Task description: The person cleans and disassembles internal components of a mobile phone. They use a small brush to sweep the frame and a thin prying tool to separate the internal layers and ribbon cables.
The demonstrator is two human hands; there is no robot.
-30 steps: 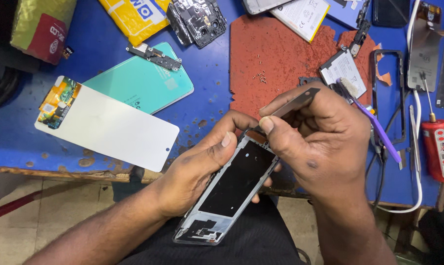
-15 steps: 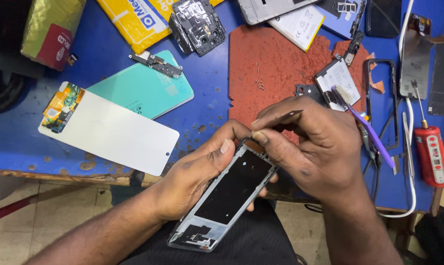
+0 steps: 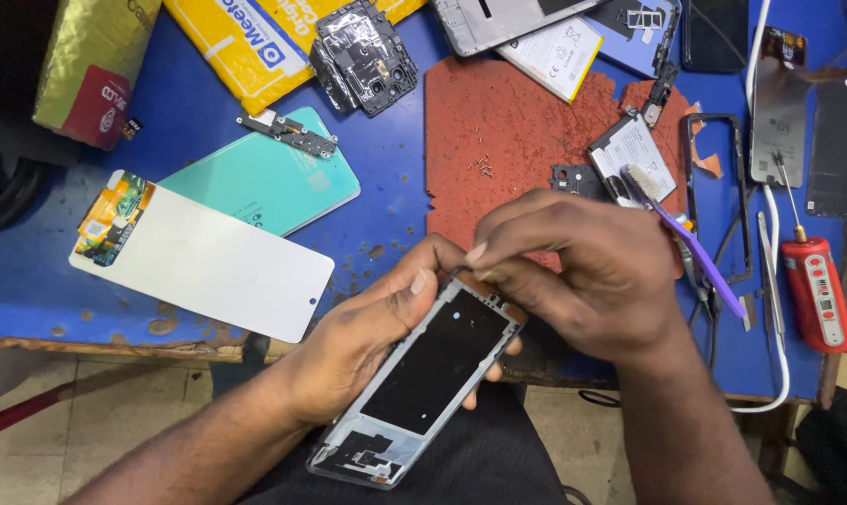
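Note:
My left hand (image 3: 372, 327) holds a stripped phone frame (image 3: 423, 383) from underneath, tilted over my lap at the near edge of the blue table (image 3: 386, 178). Its thumb rests by the frame's top left corner. My right hand (image 3: 582, 271) is curled over the frame's top end, with the fingers pinched on a thin dark metal tool (image 3: 458, 272). Only the tool's tip shows, touching the frame's top corner. The frame's middle is a black panel, and there are small parts at its lower end.
A white display panel (image 3: 208, 262) and a teal back cover (image 3: 264, 182) lie at the left. A red mat (image 3: 517, 131) with several loose screws (image 3: 482, 168) is just beyond my hands. A purple brush (image 3: 690, 238), a red screwdriver (image 3: 816, 290), cables and phone parts crowd the right.
My right hand has tipped the tool down; its long end, which stuck up above the fingers, is now hidden in the hand. Both hands stay on the frame.

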